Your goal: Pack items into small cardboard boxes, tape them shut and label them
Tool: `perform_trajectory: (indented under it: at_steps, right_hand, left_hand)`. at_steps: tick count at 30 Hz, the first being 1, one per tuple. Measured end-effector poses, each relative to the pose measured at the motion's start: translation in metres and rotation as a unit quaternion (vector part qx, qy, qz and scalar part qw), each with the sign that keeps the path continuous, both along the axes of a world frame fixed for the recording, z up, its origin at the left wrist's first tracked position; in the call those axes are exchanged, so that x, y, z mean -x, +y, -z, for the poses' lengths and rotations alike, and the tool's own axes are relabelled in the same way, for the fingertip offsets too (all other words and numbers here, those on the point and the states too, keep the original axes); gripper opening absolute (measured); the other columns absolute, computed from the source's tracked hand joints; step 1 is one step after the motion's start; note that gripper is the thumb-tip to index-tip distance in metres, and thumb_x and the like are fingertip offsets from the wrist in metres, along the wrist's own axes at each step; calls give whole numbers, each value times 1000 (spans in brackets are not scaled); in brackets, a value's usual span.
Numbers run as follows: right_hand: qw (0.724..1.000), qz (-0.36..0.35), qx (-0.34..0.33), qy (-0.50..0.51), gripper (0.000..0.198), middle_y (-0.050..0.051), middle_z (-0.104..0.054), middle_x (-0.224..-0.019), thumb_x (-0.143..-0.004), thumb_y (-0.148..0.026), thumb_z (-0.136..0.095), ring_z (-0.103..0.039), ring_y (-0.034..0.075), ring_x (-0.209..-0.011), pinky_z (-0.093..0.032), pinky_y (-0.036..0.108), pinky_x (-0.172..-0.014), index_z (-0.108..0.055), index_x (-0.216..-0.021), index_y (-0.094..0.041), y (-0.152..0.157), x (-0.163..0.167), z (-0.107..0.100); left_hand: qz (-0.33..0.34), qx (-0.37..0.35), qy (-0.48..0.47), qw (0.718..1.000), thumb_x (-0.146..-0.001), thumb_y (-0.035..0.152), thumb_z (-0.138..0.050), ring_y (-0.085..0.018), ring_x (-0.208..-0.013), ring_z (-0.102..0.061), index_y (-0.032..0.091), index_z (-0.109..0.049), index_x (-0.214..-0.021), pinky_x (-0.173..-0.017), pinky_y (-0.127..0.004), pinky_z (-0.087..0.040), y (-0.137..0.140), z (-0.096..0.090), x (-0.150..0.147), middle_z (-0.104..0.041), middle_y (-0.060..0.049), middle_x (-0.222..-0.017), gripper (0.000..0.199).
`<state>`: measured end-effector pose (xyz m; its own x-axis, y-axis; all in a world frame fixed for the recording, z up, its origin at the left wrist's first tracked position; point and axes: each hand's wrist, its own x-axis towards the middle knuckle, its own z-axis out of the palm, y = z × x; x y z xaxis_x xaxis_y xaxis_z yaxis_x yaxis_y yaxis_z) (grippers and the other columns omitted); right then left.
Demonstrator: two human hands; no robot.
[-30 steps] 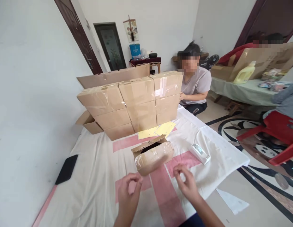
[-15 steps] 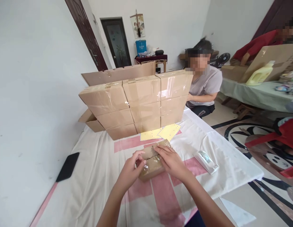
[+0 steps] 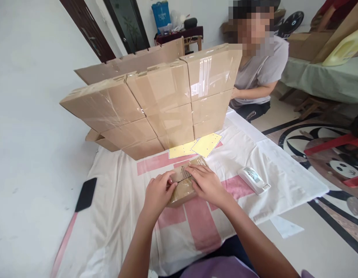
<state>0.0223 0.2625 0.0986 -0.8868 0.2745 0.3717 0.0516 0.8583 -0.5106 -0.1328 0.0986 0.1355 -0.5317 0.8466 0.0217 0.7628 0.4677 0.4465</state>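
Note:
A small cardboard box point(image 3: 182, 189) wrapped in clear tape lies on the white and pink cloth point(image 3: 202, 227) in front of me. My left hand point(image 3: 157, 192) grips its left side, thumb on the top flap. My right hand point(image 3: 206, 183) lies flat on the top flaps and presses them down. Both hands touch the box.
A wall of taped cardboard boxes point(image 3: 156, 104) stands behind the small box, with two yellow sheets point(image 3: 196, 146) at its foot. A white tape dispenser point(image 3: 253, 180) lies to the right, a black phone point(image 3: 85, 194) to the left. A person point(image 3: 257, 77) sits behind the stack.
My hands went from hovering apart near the open box to resting on it, and its flaps are now pressed shut. My head has leaned closer and lower.

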Motion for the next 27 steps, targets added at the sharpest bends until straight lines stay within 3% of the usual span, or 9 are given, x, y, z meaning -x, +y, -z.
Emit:
perform_trajectory:
  at_steps: [5, 8, 11, 13, 16, 19, 21, 24, 27]
  right_hand:
    - [1000, 1, 12, -2, 54, 12, -62, -142, -94, -14, -47, -52, 27, -137, -45, 50, -112, -48, -148, -20, -2, 0, 0]
    - [1000, -16, 16, 18, 53, 10, -59, -145, -95, -19, -53, -41, 29, -146, -28, 57, -124, -49, -147, -24, 13, -8, -12]
    - [997, -12, 76, 16, 73, 8, -43, -160, -89, -32, -70, -22, 32, -156, -14, 61, -127, -40, -155, -27, 48, -23, -23]
    - [985, -53, 164, -30, 94, 10, -29, -168, -84, -42, -78, -20, 32, -157, -20, 58, -126, -27, -161, -27, 71, -35, -19]
    - [939, -131, 300, -106, 117, 13, -15, -172, -77, -52, -83, -23, 31, -157, -31, 49, -123, -10, -165, -29, 82, -51, 4]
    - [927, -97, 349, -101, 144, 16, -12, -171, -58, -52, -94, -29, 34, -153, -38, 45, -118, 0, -166, -30, 65, -57, 34]
    - [928, -78, 357, -70, 153, 17, -24, -164, -45, -49, -98, -40, 36, -145, -44, 43, -112, -6, -165, -29, 52, -64, 44]
    - [928, -57, 368, -4, 136, 14, -41, -149, -44, -58, -93, -52, 36, -131, -49, 44, -106, -28, -160, -26, 54, -91, 38]
    - [936, 31, 332, 113, 108, 16, -40, -153, -64, -76, -75, -49, 39, -136, -46, 48, -109, -38, -153, -25, 91, -142, 16]
  left_hand:
    - [-67, -41, 39, 996, -87, 46, -68, -30, -113, -58, 26, -64, -120, -96, -44, -47, 1, 11, 11, -63, -8, -121, 40]
    - [-73, -83, -62, 992, -87, 53, -64, -30, -119, -57, 26, -63, -120, -105, -48, -45, -1, 28, 22, -62, -8, -128, 43]
    - [-93, -114, -182, 972, -83, 59, -64, -30, -115, -62, 25, -59, -117, -102, -47, -50, -4, 49, 35, -66, -6, -120, 48]
    - [-108, -117, -217, 963, -77, 64, -68, -31, -114, -63, 25, -59, -115, -100, -47, -52, -5, 58, 44, -67, -6, -119, 56]
    - [-108, -115, -237, 959, -70, 71, -71, -33, -112, -64, 24, -61, -112, -98, -47, -53, -4, 62, 53, -68, -7, -117, 64]
    - [-98, -120, -262, 952, -66, 75, -72, -33, -108, -67, 24, -64, -109, -96, -47, -55, 0, 63, 51, -71, -6, -114, 67]
    - [-102, -155, -265, 946, -68, 80, -68, -33, -109, -67, 25, -66, -108, -94, -46, -57, -1, 66, 44, -72, -5, -113, 68]
    - [-175, -229, -188, 939, -85, 80, -49, -32, -109, -69, 29, -67, -108, -85, -44, -61, -16, 71, 29, -74, -4, -112, 59]
    - [-258, -240, -96, 931, -96, 62, -52, -26, -104, -69, 26, -66, -116, -84, -43, -62, -49, 67, 19, -71, -6, -116, 44]
